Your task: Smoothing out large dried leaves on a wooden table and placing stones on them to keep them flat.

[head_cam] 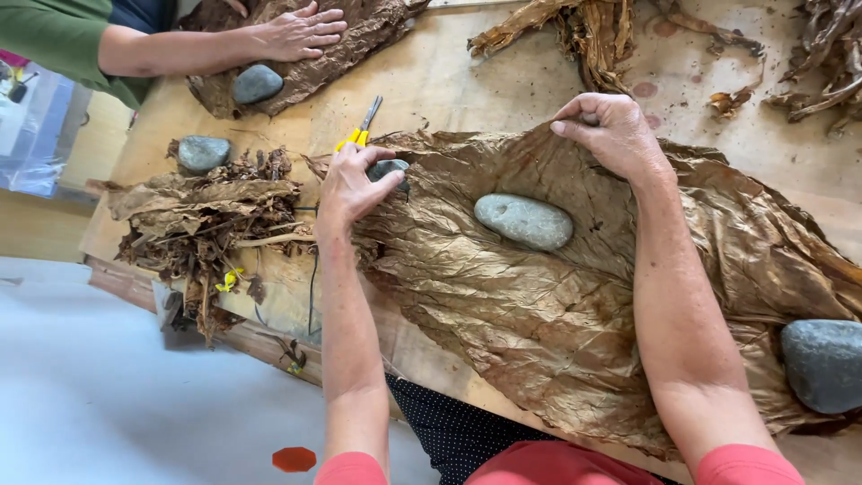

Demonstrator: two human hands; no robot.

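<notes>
Brown, dry and crinkled, a big leaf [539, 296] lies spread flat across the wooden bench [467, 76], reaching from the middle of the view to the right edge. The left hand [352, 182] rests at the leaf's left end, its fingers curled over a small dark stone [390, 168] and closed on it. The right hand [606, 130] is at the leaf's far edge, thumb and fingers pinched on a fold of the leaf there. The two hands are well apart, one at each side of a pale grey stone [523, 221] that sits on the leaf between them. A larger dark stone [823, 364] weighs down the leaf near the right edge of the view.

Yellow-handled scissors [361, 130] lie on the bench just beyond the left hand, blades pointing away. To the left is a heap of leaf scraps [202, 224] and stems, with another grey stone [203, 153] at its far side. More dried leaves [593, 31] are piled at the far side of the bench, at the top and the right corner.

At the top left another person's hand [296, 34], from a green sleeve [54, 36], lies flat on a second leaf [359, 36], which carries its own stone [257, 83].
</notes>
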